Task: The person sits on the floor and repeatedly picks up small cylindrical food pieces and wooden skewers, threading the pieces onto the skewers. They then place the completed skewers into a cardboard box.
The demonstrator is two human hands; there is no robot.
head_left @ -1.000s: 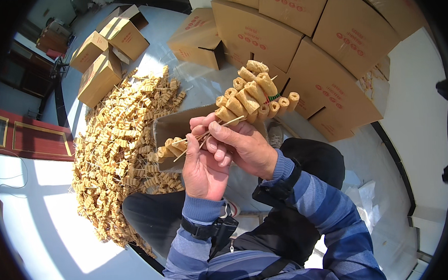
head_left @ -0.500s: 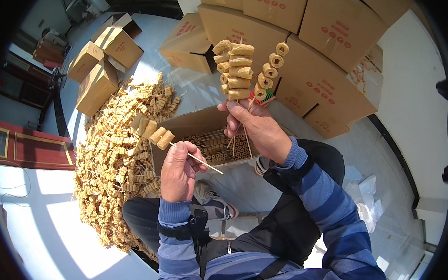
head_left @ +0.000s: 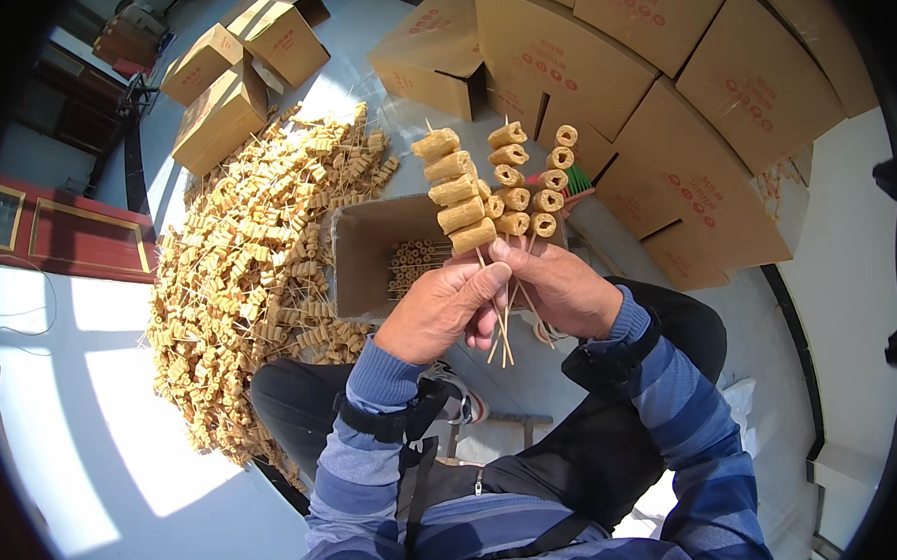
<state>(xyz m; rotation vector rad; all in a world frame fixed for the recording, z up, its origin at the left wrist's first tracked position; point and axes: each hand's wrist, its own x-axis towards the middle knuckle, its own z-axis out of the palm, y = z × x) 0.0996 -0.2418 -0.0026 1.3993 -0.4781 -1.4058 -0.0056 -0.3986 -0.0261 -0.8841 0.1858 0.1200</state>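
A pale floor lies under me, with closed cartons [head_left: 660, 81] stacked ahead and a big heap of skewers [head_left: 257, 258] spread to my left. An open box [head_left: 368, 258] sits just beyond my hands. My left hand [head_left: 440, 310] and right hand [head_left: 559, 290] touch, both clenched on a bunch of skewers [head_left: 490, 193] held upright over the box, sticks pointing down between my palms.

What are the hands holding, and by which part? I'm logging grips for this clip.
Both hands, left hand and right hand, hold a bunch of skewers threaded with tan rolls; the grip is on the bare wooden sticks below the food.
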